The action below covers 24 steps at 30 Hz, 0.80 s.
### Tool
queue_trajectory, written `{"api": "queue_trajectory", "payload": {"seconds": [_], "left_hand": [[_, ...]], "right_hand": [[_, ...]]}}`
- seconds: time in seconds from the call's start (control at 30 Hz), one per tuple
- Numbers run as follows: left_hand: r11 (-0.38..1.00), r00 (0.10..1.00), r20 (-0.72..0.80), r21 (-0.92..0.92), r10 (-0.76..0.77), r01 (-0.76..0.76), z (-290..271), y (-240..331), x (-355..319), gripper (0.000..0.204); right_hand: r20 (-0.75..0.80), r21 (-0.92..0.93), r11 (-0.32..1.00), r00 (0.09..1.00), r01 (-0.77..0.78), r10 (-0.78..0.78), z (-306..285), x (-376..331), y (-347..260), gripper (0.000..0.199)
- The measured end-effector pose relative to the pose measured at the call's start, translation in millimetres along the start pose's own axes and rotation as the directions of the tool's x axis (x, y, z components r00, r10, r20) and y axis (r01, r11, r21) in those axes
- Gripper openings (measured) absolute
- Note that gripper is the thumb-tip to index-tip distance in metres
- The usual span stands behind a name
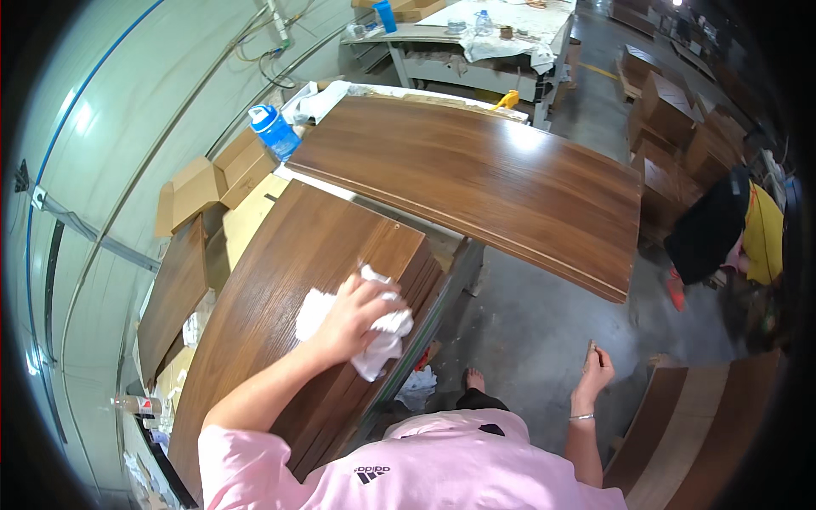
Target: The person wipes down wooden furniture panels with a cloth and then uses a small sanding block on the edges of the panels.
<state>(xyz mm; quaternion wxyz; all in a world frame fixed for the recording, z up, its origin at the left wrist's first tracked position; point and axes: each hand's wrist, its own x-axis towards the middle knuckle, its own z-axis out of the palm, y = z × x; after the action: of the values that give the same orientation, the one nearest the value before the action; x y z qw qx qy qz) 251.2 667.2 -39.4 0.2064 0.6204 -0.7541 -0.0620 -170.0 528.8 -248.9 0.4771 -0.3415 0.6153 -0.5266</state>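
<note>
My left hand (353,319) is closed over a crumpled white cloth (313,313) and presses it on the top panel of a stack of dark brown wood-grain panels (280,246), near the stack's right edge. Parts of the cloth stick out on both sides of my fingers and hang over that edge. Away from the stack, my right hand (599,371) is raised over the floor at the right, its fingers pinched together. A small brownish thing seems to show at the fingertips, too small to name. Beyond the stack, a large brown wood panel (476,183) lies across the workbench.
A blue water jug (274,132) and open cardboard boxes (191,194) stand at the left. Leaning panels (174,293) are by the wall. A cluttered table (425,34) is at the back. More panels (705,425) lie at lower right, and a person (722,229) bends at far right.
</note>
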Motion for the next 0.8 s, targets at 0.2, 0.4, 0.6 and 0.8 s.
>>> {"api": "queue_trajectory", "payload": {"seconds": [0.2, 0.4, 0.6, 0.8], "left_hand": [[0.999, 0.966, -0.255, -0.038, -0.044, 0.035, 27, -69, 121, 0.048], [0.990, 0.983, -0.124, 0.017, -0.134, 0.137, 15, -42, 97, 0.058], [0.947, 0.923, -0.223, 0.003, -0.314, 0.322, 17, -59, 71, 0.057], [0.762, 0.952, 0.288, -0.638, 0.100, 0.113, 35, 59, 54, 0.056]], "right_hand": [[0.126, -0.003, 0.997, 0.990, 0.072, -0.071, 43, -4, -11, 0.009], [0.180, -0.167, 0.971, 0.973, 0.171, -0.141, 33, 3, -1, 0.011], [0.163, -0.180, 0.970, 0.978, 0.162, -0.133, 39, 7, 12, 0.008], [0.219, -0.193, 0.978, 0.975, 0.075, -0.032, 80, 14, -7, 0.011]]}}
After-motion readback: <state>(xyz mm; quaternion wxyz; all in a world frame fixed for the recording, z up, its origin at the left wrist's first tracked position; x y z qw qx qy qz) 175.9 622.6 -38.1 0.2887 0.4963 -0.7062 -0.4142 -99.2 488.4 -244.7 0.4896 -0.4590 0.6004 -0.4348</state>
